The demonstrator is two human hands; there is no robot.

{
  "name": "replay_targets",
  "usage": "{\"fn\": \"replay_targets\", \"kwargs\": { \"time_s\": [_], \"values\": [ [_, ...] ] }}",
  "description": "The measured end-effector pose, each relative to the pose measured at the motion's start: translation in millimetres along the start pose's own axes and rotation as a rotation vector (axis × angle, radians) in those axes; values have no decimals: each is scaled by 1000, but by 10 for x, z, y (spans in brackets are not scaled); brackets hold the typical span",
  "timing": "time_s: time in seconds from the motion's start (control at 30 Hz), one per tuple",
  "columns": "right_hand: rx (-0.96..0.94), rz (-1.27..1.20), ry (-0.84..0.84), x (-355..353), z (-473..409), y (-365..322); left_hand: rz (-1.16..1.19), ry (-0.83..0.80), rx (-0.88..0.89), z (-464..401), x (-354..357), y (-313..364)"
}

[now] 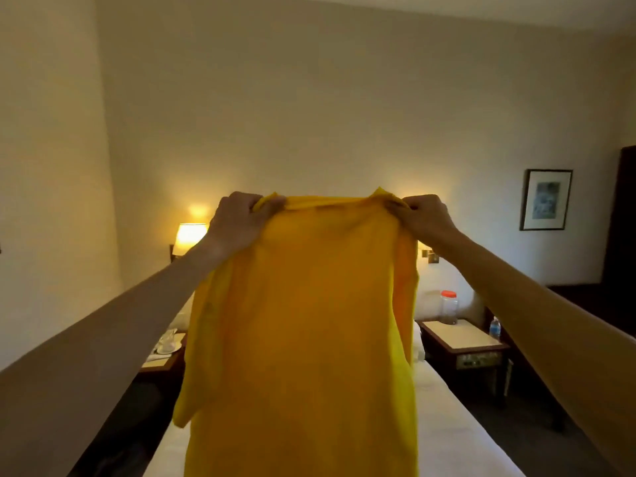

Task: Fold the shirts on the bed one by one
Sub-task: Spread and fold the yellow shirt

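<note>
Both arms stretch forward and up; left grip [241,218] and right grip [426,215] are clenched, knuckles raised.

A hotel-style bedroom: white bed [457,425], bedside tables [463,339] either side, lit wall lamp [190,234], framed picture [546,200].

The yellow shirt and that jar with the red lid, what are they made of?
The shirt looks like soft, matte knit cloth, maybe cotton: it hangs limp and bunches where the left hand and right hand grip it. The jar looks like clear plastic, though glass is possible; you can see through it. Its lid looks like plastic.
</note>
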State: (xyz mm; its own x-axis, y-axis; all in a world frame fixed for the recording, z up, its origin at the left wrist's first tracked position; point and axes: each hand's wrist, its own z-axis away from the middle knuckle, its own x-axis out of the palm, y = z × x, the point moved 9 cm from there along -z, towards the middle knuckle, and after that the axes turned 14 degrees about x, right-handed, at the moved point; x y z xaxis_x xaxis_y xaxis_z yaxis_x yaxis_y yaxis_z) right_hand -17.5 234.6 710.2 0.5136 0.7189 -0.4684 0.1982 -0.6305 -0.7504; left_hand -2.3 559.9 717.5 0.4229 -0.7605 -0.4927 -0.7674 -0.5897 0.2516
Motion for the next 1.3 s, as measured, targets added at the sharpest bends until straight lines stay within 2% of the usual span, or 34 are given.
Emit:
{"fn": "replay_targets", "kwargs": {
  "time_s": [0.07,0.1,0.13,0.2,0.23,0.3,0.33,0.43,0.47,0.57,0.63,0.67,0.7,0.77,0.8,0.87,0.9,1.0,1.13,1.23,1.3],
  "values": [
    [159,62,-193,256,-4,167,-79,-172,-111,75,76,-116],
    [186,55,-232,309,-2,204,-82,-252,-124,111,111,-147],
    [172,13,-204,290,-10,183,-35,-268,-117,131,105,-153],
    [77,-85,-66,166,-34,99,161,-161,-78,131,15,-188],
    [57,-95,-59,164,-33,84,218,-180,-67,150,32,-193],
    [87,2,-193,331,14,125,116,-409,-61,268,228,-205],
    [98,42,-241,400,42,165,73,-465,-50,304,286,-232],
    [69,-74,-117,282,58,179,265,-201,-130,306,169,-319],
    [48,-80,-94,252,60,163,299,-154,-177,306,142,-345],
    [-26,56,-106,266,90,80,228,-160,-229,299,134,-373],
    [-80,-38,39,73,100,16,268,-21,-205,253,0,-375],
    [-94,-56,81,2,91,12,271,-14,-209,241,-34,-370],
    [-84,-6,51,17,78,33,223,-90,-209,256,-3,-374],
    [17,157,-140,207,71,210,126,-241,-214,349,85,-360],
    [49,164,-167,234,64,279,147,-212,-221,365,78,-375],
    [47,26,-27,69,42,297,283,-45,-245,362,11,-429],
    [45,-16,26,15,21,314,322,-14,-258,364,20,-454],
    [101,105,-110,219,19,372,115,-157,-282,417,164,-523],
    [102,11,-114,201,65,415,204,10,-388,465,39,-666],
    [159,-6,-226,276,87,484,67,-82,-368,425,30,-667],
    [100,-59,-101,188,57,431,46,16,-331,368,-55,-592]
  ]
}}
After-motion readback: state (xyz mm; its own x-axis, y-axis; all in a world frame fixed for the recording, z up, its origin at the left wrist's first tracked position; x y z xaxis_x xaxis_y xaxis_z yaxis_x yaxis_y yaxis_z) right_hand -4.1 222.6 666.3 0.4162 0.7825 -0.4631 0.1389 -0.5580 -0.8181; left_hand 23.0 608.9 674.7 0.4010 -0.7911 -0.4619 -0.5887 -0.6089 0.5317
